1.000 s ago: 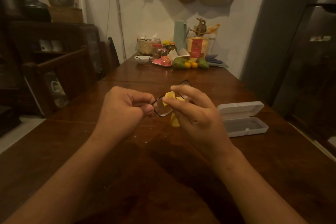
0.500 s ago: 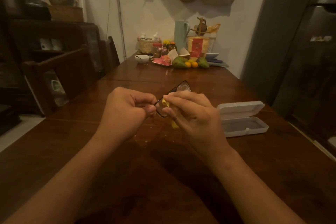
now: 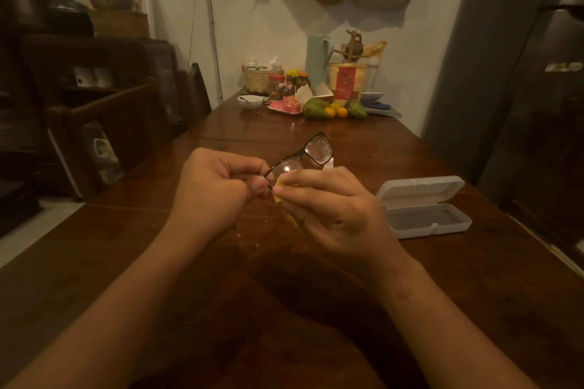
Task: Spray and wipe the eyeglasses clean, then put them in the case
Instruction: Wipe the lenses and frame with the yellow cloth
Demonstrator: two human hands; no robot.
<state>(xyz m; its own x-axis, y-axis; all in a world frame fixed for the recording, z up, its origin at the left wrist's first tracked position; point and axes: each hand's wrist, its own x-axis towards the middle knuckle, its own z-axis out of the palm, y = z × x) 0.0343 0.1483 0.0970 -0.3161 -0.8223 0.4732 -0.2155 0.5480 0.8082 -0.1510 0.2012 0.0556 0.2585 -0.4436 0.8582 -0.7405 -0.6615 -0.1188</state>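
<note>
**Grip.** The left hand (image 3: 218,186) has its grip closed. Thumb and curled fingers pinch the near corner of the eyeglasses (image 3: 316,151). The right hand (image 3: 335,215) has its grip closed on a yellow cloth (image 3: 279,191) and presses it to the nearer lens.

**Location.** The eyeglasses are held above the counter (image 3: 316,325), left of the case (image 3: 423,208) and apart from it. The case lies open with its lid thrown back.

**Orientation.** The long axis runs from the left-hand pinch upward and away, slanting toward the case side. The far lens is the highest point and is unsupported. The lens faces appear turned toward the person. Whether the temples are folded cannot be told.

**Risks, as judged.**
- The frame is held at one corner only, so rubbing pressure from the cloth levers against that pinch. Too firm a stroke could twist the bridge or strain the hinge.
- A slip of the pinch would drop the frame onto the hard counter.
- Pale specks lie on the counter left of the case, beneath the hands, and the cloth's loose tail hangs toward them. Grit picked up there could scratch a lens.
- The far lens shows a haze or reflection, and it may go into the case unwiped.
</note>
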